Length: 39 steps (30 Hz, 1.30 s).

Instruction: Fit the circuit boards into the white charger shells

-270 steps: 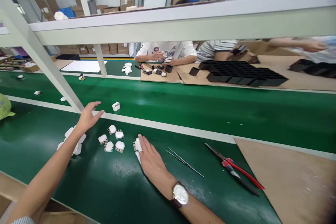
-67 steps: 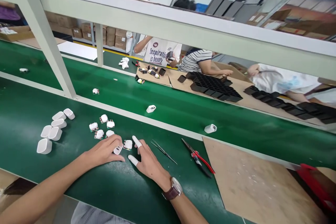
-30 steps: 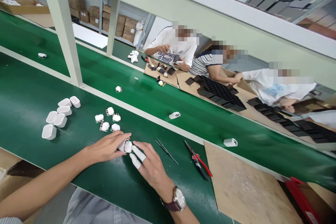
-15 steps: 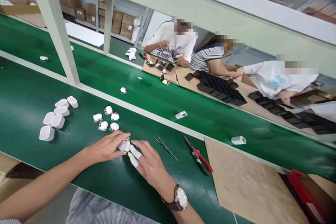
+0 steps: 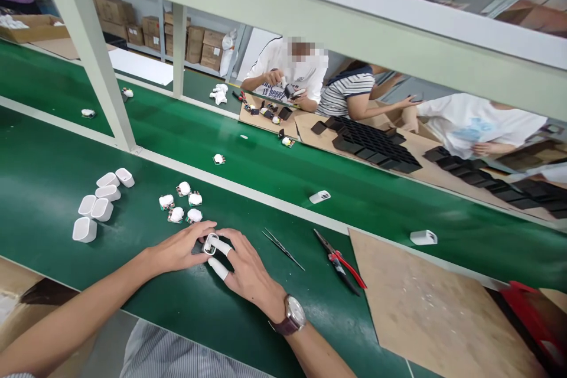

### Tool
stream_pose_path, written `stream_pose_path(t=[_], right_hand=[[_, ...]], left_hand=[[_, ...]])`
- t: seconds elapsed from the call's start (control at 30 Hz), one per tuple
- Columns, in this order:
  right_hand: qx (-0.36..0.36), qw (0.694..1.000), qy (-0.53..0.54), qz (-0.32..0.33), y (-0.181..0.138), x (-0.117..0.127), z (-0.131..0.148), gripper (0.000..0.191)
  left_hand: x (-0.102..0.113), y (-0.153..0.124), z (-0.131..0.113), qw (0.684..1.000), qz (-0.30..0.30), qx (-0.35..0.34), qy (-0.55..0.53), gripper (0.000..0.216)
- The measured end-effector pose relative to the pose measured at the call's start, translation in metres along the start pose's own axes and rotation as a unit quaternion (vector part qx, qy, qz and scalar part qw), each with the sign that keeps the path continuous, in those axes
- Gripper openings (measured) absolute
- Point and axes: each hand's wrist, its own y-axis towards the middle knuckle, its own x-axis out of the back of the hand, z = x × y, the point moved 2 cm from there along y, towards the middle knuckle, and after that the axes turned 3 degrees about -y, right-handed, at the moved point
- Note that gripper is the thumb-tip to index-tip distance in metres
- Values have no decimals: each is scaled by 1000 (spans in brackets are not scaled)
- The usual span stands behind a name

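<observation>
My left hand (image 5: 179, 251) is wrapped around a small white plastic housing (image 5: 206, 246), its open end facing right. Something dark shows inside the opening. My right hand (image 5: 248, 263) has white finger cots on the thumb and index finger. The index fingertip is at the mouth of the housing, while the thumb stands apart below it. Just beyond my left hand lie several small circuit boards (image 5: 176, 215) topped with white blobs. Several empty white housings (image 5: 84, 230) stand to the left. Tweezers (image 5: 283, 248) and red-handled pliers (image 5: 340, 262) lie right of my hands.
A green conveyor belt (image 5: 266, 174) runs beyond the bench, carrying boards and white housings (image 5: 424, 238). A metal frame post (image 5: 104, 65) rises at left. Cardboard (image 5: 425, 301) and a red bin (image 5: 531, 319) are at right. Co-workers sit across the belt near black cases (image 5: 376, 144).
My right index finger has shifted at the housing's mouth, and the white piece seen there before no longer fills it. Items on the belt have moved right.
</observation>
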Motion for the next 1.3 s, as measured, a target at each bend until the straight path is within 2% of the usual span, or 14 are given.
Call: stream_pose_path(t=[0.23,0.3,0.4,0.53,0.8,0.93,1.03,1.1,1.2,1.3], right_hand=[[71,997,-27,-10,-2,0,-2,30],[67,997,-32,-1,-3,-1,-4,31],[37,999,16,8,-5,-1,-8,35],[-5,999,39,-19,-5,-1,-14,34],[41,997,-60,3,1,-1,-1,26],[17,1000,-4,15,0,5,-1,28],[-32,997,66,-35,3,11,-26,32],[-87,992,47,-85,8,13,-57,34],[-168,980,-8,-104,24,10,-114,39],[-233,965,-36,-116,47,3,-167,52]], left_hand=[[-2,3,-7,999,33,31,-16,77],[-2,4,-7,999,36,32,-21,76],[-2,4,-8,998,38,30,-26,76],[-3,4,-8,999,32,27,-20,75],[-5,4,-5,999,41,18,-19,80],[-6,3,-7,1000,16,-12,10,76],[-6,2,-13,993,-34,-94,65,47],[-6,2,-15,981,-62,-147,106,33],[-8,1,-16,966,-90,-203,135,27],[-10,2,-15,961,-90,-220,141,21]])
